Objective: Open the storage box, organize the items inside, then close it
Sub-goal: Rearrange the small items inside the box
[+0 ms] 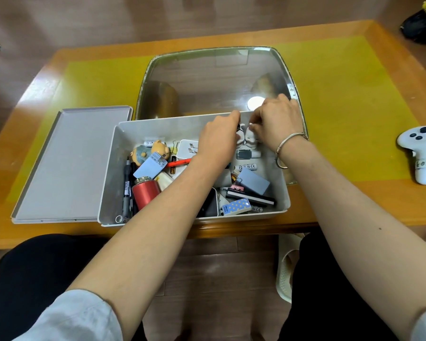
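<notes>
The white storage box [110, 183] stands open near the table's front edge, full of small items. Its grey lid [71, 163] lies flat to the left of it. Both hands reach into the far right part of the box. My left hand [218, 141] and my right hand [277, 120] have their fingers curled on small white figurines [250, 139] against the back wall. Elsewhere in the box lie a red cylinder [145, 194], pens [126, 185], a bear figure [149, 151], a white charger [186, 150], blue cards [255, 180] and a dotted eraser [236, 206].
A shiny metal tray [214, 77] lies behind the box on the yellow mat [342, 99]. A white game controller [422, 153] sits at the table's right end. A dark object [421, 25] rests on the floor beyond the far right corner.
</notes>
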`<state>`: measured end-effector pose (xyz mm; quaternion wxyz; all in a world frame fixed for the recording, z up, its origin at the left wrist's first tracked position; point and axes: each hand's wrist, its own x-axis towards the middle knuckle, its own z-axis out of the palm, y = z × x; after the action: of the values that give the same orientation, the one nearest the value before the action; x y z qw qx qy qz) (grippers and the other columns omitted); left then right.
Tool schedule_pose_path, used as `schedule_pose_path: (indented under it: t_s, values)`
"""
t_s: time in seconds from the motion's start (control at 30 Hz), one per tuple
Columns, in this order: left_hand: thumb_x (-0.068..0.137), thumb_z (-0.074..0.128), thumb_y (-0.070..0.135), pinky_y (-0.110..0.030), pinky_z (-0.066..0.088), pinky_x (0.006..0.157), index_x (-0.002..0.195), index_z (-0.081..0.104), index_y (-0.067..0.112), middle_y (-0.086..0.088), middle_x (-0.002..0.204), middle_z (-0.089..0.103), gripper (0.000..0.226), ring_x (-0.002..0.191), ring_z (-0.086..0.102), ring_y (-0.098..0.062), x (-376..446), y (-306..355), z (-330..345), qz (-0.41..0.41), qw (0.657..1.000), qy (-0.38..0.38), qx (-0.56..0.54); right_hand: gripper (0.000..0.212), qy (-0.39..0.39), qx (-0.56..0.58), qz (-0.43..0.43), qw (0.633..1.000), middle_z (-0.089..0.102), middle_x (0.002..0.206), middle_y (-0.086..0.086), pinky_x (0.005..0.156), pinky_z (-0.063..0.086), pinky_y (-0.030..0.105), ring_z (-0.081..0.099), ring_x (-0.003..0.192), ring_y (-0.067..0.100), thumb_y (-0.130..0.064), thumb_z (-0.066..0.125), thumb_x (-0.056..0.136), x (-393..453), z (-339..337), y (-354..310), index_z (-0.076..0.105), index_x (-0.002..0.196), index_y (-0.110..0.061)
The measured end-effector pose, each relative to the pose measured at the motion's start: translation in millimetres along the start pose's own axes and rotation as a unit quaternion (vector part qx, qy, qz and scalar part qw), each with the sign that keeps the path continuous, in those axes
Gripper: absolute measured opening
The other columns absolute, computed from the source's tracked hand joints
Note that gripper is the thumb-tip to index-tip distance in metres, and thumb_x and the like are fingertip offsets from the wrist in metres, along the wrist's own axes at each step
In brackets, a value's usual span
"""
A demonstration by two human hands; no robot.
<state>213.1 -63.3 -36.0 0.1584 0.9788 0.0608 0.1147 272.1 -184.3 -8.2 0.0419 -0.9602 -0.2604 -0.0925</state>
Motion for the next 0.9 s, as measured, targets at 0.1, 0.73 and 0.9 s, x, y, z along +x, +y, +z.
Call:
schedule_pose_path:
  t_s: [0.1, 0.73, 0.9]
  values:
    - [0.088, 0.061, 0.015, -0.04, 0.044, 0.063, 0.101, 0.051, 0.011, -0.013, 0.09, 0.063, 0.017, 0.082, 0.056, -0.037, -0.5, -1.5, 0.9, -0.001, 1.0, 0.001, -0.008, 0.014, -0.001, 0.008, 0.0, 1.0, 0.065, 0.103, 0.002, 0.087, 0.033, 0.037, 0.048, 0.105, 0.028, -0.032, 0.063, 0.087, 0.2, 0.9, 0.8, 0.073, 0.095, -0.026]
    - [0.09, 0.055, 0.023, -0.036, 0.034, 0.064, 0.109, 0.051, 0.015, -0.014, 0.1, 0.064, 0.022, 0.093, 0.056, -0.04, -4.3, -4.7, -1.0, -0.02, 0.999, -0.026, 0.016, 0.016, -0.024, 0.064, -0.012, 0.998, 0.07, 0.095, 0.005, 0.089, 0.03, 0.036, 0.048, 0.107, 0.027, -0.035, 0.068, 0.083, 2.9, -6.4, 11.5, 0.073, 0.095, -0.027]
    - [0.092, 0.056, 0.03, -0.035, 0.033, 0.064, 0.108, 0.052, 0.016, -0.013, 0.099, 0.065, 0.021, 0.095, 0.057, -0.038, -4.9, -6.0, 0.8, -0.028, 0.999, -0.01, 0.03, 0.016, -0.032, 0.048, -0.049, 0.997, 0.07, 0.095, 0.003, 0.087, 0.03, 0.037, 0.047, 0.105, 0.027, -0.032, 0.065, 0.086, 2.5, -2.9, 11.0, 0.073, 0.099, -0.031]
